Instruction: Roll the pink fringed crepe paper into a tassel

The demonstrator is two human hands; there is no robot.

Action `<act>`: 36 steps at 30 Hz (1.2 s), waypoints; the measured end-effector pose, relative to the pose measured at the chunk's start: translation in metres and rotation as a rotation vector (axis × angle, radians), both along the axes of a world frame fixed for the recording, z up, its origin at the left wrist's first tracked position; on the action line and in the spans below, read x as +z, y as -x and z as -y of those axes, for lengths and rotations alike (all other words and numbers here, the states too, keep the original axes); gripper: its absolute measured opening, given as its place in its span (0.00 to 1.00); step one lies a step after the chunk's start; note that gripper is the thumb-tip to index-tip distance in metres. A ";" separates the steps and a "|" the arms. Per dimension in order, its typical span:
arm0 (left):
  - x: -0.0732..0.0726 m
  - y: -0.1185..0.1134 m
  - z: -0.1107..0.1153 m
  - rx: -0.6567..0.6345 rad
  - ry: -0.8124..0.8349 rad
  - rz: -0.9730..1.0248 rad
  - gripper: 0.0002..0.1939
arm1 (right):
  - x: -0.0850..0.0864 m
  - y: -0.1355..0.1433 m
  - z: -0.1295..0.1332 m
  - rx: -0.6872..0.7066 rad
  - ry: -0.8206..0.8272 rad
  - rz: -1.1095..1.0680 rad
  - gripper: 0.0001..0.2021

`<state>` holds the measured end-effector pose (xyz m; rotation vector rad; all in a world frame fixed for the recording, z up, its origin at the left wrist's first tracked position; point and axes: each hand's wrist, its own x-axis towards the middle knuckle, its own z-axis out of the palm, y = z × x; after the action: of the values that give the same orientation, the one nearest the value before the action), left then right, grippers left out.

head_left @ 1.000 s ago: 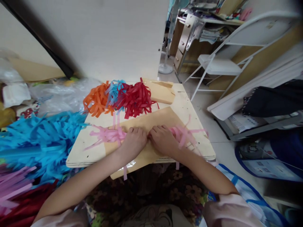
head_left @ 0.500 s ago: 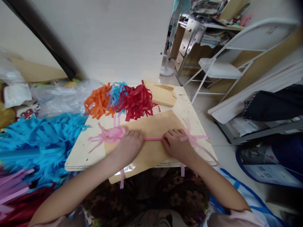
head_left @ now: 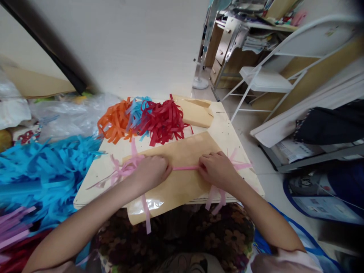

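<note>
Nearest me, below the table [head_left: 222,125], is a dark flowered cloth [head_left: 210,235]. Above it, two loose pink tails [head_left: 217,197] hang over the near edge on the person's right, where a moment ago I could make out only one. The glossy brown sheet [head_left: 176,193] lies on the tabletop with one corner jutting off the edge.

Across that sheet runs the pink band [head_left: 184,168], straight and narrow between the left hand [head_left: 155,170] and the right hand [head_left: 217,168]. Each grip is curled down close, one on either end of the exposed stretch. The hands were together a second ago; now they stand apart, and the stretch looks thinner than it just did. I take that to mean the middle is being drawn tight while the ends stay loose.

Past the hands sit an orange bunch [head_left: 116,121], a light blue bunch [head_left: 139,110] and a red bunch [head_left: 165,121], unmoved, with a brown packet [head_left: 199,113] beside the red. Farther off stands a white chair [head_left: 269,81].
</note>
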<state>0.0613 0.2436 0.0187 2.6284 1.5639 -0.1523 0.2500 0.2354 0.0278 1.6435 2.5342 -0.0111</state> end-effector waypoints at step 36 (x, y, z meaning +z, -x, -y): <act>-0.013 -0.011 0.028 -0.218 -0.373 -0.092 0.10 | -0.019 0.037 0.040 0.153 -0.326 0.195 0.16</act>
<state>0.0728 0.2161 0.0059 3.1206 1.4483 0.0089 0.2127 0.1953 0.0086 1.4541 2.6022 0.5754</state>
